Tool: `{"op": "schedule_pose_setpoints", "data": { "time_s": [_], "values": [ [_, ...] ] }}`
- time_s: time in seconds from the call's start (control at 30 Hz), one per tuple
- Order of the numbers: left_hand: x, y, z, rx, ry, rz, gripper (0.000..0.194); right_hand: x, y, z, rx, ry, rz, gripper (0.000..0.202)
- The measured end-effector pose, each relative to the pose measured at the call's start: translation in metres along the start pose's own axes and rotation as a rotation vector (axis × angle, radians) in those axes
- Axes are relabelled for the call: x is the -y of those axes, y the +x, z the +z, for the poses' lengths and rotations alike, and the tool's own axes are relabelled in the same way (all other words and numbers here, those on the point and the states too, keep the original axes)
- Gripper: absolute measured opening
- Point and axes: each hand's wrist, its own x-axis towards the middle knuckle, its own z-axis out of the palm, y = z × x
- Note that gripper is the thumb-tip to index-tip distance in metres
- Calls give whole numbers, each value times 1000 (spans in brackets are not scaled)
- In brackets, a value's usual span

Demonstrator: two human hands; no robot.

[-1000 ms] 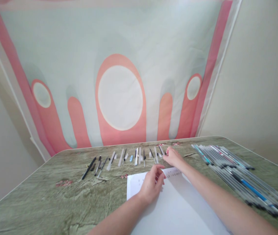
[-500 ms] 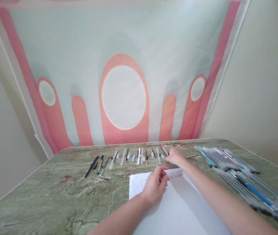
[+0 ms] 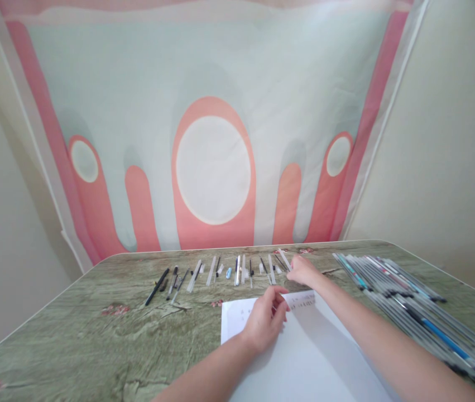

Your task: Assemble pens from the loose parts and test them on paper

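Observation:
My right hand [image 3: 304,271] is at the far end of the table, closed on a clear plastic pen tube [image 3: 284,259] whose upper end sticks out to the left of the fingers. Beside that tube lies a thin dark pen refill [image 3: 279,261]. Over the upper part of a white paper sheet [image 3: 304,357], my left hand [image 3: 267,318] rests with its fingers curled together. Whether anything small is between those fingers is hidden. Faint writing [image 3: 302,305] shows along the sheet's top, partly covered by my left hand.
A row of pen parts stretches left along the back, including a black pen [image 3: 157,286], a clear tube [image 3: 211,271] and a small blue piece [image 3: 228,273]. At the right lie two bundles of grey pens [image 3: 382,272], with a blue pen [image 3: 442,335] on the nearer one.
The clear tube now shows tilted in my right hand, which has shifted slightly right. My left hand stays in place on the paper. The view has tipped up slightly.

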Motion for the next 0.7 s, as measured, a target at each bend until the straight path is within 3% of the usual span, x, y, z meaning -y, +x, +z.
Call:
{"op": "schedule_pose_setpoints", "data": {
  "time_s": [0.13,0.27,0.43,0.57,0.7],
  "values": [
    [5,5,1,-61,-128,-30,26,-3,-13,-11,-31,98,-24,29],
    [14,13,1,-172,-270,-106,35,-1,-46,-17,72,243,-93,23],
    [15,19,-4,-234,-363,-166,46,-5,-86,-2,300,674,-230,22],
    [12,19,-6,-221,-394,-180,41,-9,-98,12,350,765,-234,24],
    [8,19,-9,-245,-394,-211,46,-11,-100,12,357,913,-260,27]
  ]
}}
